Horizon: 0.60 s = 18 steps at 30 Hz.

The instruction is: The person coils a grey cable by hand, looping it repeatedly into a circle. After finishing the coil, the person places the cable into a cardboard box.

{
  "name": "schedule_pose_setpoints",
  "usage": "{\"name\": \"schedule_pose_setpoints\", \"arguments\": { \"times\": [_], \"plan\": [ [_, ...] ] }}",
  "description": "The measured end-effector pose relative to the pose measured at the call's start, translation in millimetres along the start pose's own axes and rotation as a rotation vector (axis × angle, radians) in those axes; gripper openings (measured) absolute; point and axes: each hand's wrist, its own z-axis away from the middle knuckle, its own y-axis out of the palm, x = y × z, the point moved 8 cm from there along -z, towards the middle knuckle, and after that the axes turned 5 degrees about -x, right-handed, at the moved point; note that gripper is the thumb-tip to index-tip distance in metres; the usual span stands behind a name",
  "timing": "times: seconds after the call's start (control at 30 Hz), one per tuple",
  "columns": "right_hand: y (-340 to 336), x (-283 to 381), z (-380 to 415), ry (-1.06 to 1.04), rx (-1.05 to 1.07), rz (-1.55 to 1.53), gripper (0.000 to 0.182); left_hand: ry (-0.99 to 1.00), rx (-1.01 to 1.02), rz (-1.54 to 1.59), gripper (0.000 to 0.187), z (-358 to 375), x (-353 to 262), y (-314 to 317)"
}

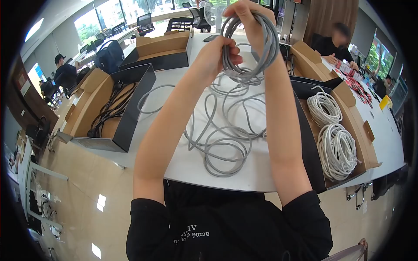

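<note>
A coil of grey cable (272, 45) is held up above the white table (187, 167). My right hand (249, 19) is closed around the top of the coil, its fingers curled over the loops. At the coil's left side, my left hand (223, 55) has its fingers pinched on the grey strands. Below, a loose length of the same grey cable (226, 174) lies on the table in tangled loops between my forearms. Part of that loose cable is hidden behind my forearms.
Left, an open black box (130, 130) holds black power cords (114, 104); another open box (163, 63) stands behind it. Right, an open box (311, 167) contains coiled white cables (337, 152), with another box (307, 65) beyond. A person (337, 48) sits at the far right.
</note>
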Motion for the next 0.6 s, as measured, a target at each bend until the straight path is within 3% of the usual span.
{"name": "schedule_pose_setpoints", "arguments": {
  "times": [0.03, 0.07, 0.13, 0.23, 0.3, 0.33, 0.37, 0.43, 0.47, 0.57, 0.6],
  "plan": [
    [2, 4, -1, 0.0, 0.023, 0.072, 0.033, -0.001, 0.032, 0.05, 0.02, -3, 0, -5],
    [9, -7, -1, 0.051, 0.167, -0.058, 0.015, 0.0, 0.066, 0.101, 0.02, -10, 0, -14],
    [12, 8, 4, 0.078, 0.316, -0.182, 0.022, 0.054, 0.017, 0.092, 0.021, -15, -4, -26],
    [10, 9, 10, 0.167, 0.474, -0.298, 0.041, 0.356, -0.14, -0.208, 0.022, -5, -30, -38],
    [11, -10, 18, 0.568, 0.428, -0.558, 0.043, 0.603, -0.232, -0.483, 0.024, 5, -50, -36],
    [7, -13, 16, 0.598, 0.394, -0.428, 0.046, 0.743, -0.266, -0.66, 0.024, 9, -59, -35],
    [4, -11, 16, 0.614, 0.319, -0.433, 0.041, 0.879, -0.299, -0.839, 0.025, 15, -64, -31],
    [3, -3, 18, 0.643, 0.171, -0.443, 0.036, 0.876, -0.314, -0.964, 0.024, 24, -67, -22],
    [8, -19, 17, 0.392, 0.133, -0.44, 0.045, 0.869, -0.315, -0.999, 0.024, 25, -67, -20],
    [29, -14, 33, 0.377, 0.57, -0.165, 0.043, 0.929, -0.312, -1.11, 0.023, 27, -67, -15],
    [32, -13, 37, 0.443, 0.564, -0.2, 0.042, 0.96, -0.312, -1.151, 0.022, 26, -66, -16]
  ]
}}
